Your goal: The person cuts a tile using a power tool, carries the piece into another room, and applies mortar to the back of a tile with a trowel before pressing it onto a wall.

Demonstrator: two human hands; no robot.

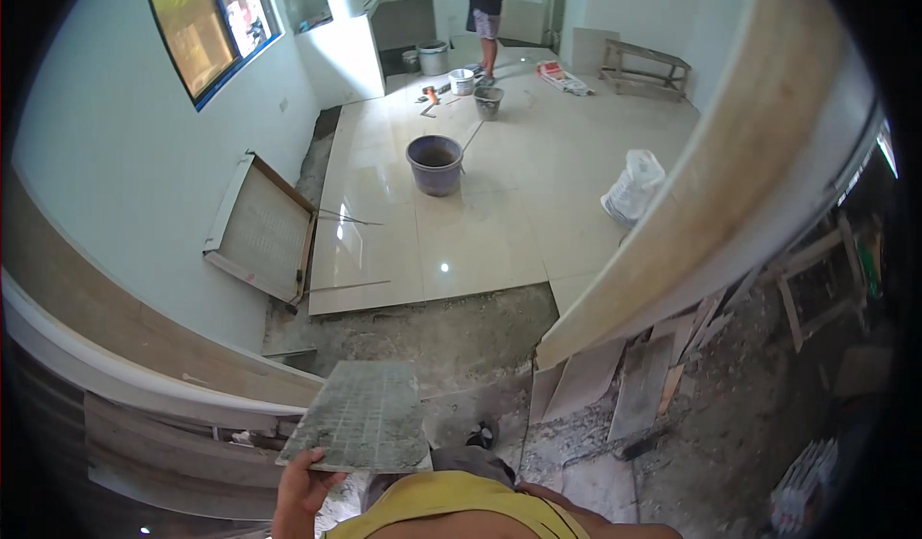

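1. Window: set in the white wall, with a dark frame.
2. Box: shallow; leaned against the wall below the window.
3. Left hand: clamped on the near edge of the tile, close to its left corner; the thumb is laid on top.
4. Tile: held in front of the yellow shirt, its gridded, grey-smeared face turned up.
5. Bare strip: bordered at its far edge by the tiled floor.
6. Bucket: placed upright on the tiled floor.
7. Co-worker: seen standing at the far end, one hand placed on the hip.
8. Right arm: partly seen beside the shirt; the right hand is hidden, and its state cannot be told.
9. White bag: set on the tiled floor near the doorpost.
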